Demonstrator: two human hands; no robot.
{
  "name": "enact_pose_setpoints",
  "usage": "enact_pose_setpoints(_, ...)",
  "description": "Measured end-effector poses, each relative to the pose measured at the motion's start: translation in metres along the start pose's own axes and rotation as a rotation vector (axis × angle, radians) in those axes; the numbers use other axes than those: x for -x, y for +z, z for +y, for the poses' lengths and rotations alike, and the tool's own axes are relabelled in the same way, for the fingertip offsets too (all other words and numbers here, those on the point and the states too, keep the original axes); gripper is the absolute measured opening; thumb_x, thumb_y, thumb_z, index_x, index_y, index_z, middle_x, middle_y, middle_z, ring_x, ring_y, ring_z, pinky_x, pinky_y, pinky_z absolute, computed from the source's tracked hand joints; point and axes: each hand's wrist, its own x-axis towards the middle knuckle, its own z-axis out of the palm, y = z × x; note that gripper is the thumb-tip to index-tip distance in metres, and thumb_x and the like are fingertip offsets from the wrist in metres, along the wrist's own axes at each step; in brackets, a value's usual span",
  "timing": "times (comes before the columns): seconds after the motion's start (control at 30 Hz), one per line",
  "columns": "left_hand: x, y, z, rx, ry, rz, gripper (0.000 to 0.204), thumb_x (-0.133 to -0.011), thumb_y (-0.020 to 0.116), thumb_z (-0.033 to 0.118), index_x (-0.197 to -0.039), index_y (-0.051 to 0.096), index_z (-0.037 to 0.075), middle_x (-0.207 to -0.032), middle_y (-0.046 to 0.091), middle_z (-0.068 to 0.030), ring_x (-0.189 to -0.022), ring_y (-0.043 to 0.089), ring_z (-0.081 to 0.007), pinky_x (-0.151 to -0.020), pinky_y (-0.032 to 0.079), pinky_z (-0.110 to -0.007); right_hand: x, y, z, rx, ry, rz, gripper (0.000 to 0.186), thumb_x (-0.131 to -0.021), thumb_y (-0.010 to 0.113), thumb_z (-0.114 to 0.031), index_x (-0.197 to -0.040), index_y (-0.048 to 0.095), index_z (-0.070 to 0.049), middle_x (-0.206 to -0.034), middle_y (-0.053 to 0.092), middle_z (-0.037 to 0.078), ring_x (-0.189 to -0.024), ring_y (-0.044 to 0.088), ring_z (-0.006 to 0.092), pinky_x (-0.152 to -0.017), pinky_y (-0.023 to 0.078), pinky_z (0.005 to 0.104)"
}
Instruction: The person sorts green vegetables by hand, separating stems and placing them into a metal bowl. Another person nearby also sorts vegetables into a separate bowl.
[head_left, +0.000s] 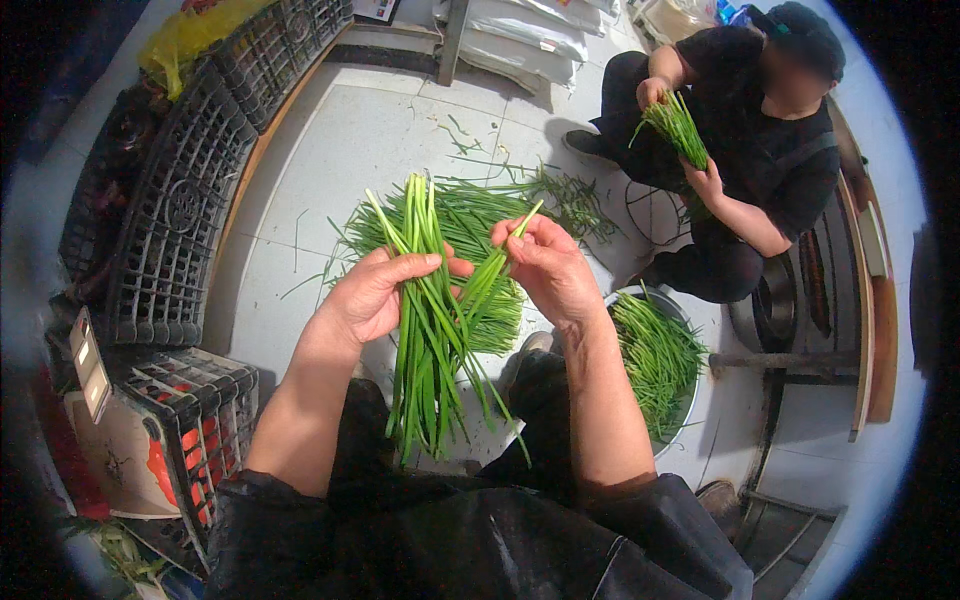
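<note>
A loose bunch of garlic chives (425,340) hangs from my left hand (375,295), its pale stem ends pointing up and its green leaves trailing toward my lap. The thumb lies across the stems. My right hand (555,270) pinches a few chives (490,275) between thumb and fingers, just right of the bunch. Their lower leaves meet or overlap those in my left hand; I cannot tell which. Beyond and below both hands, a large pile of chives (480,205) is spread on the tiled floor.
At my right stands a metal basin (688,415) full of chives. A co-worker (770,150) sits at the far right, holding another chive bundle (675,128). Black plastic crates (180,210) line the left, one with red vegetables (200,440). White sacks (520,45) lie at the back.
</note>
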Motion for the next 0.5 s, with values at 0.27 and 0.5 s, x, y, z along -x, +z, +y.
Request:
enact_pose_setpoints(0.27, -0.006, 0.008, -0.011, 0.076, -0.112, -0.105, 0.038, -0.087, 0.054, 0.015, -0.122, 0.046, 0.000, -0.111, 0.057, -0.0198, -0.093, 0.060, -0.0361, -0.081, 0.051, -0.049, -0.003, 0.009, 0.013, 0.030, -0.007, 0.089, 0.014, -0.083, 0.062, -0.010, -0.093, 0.053, -0.006, -0.090, 0.057, 0.001, -0.077, 0.050, 0.0093, -0.070, 0.041, 0.0234)
enact_pose_setpoints(0.5, -0.002, 0.011, -0.011, 0.056, -0.091, -0.037, 0.028, -0.086, 0.057, 0.012, -0.110, 0.051, 0.001, -0.093, 0.061, -0.0153, -0.082, 0.063, -0.0287, -0.078, 0.053, -0.050, -0.007, -0.001, 0.011, 0.026, -0.067, 0.177, 0.013, -0.083, 0.061, -0.006, -0.088, 0.049, -0.004, -0.085, 0.059, 0.005, -0.074, 0.055, 0.0125, -0.066, 0.046, 0.0260)
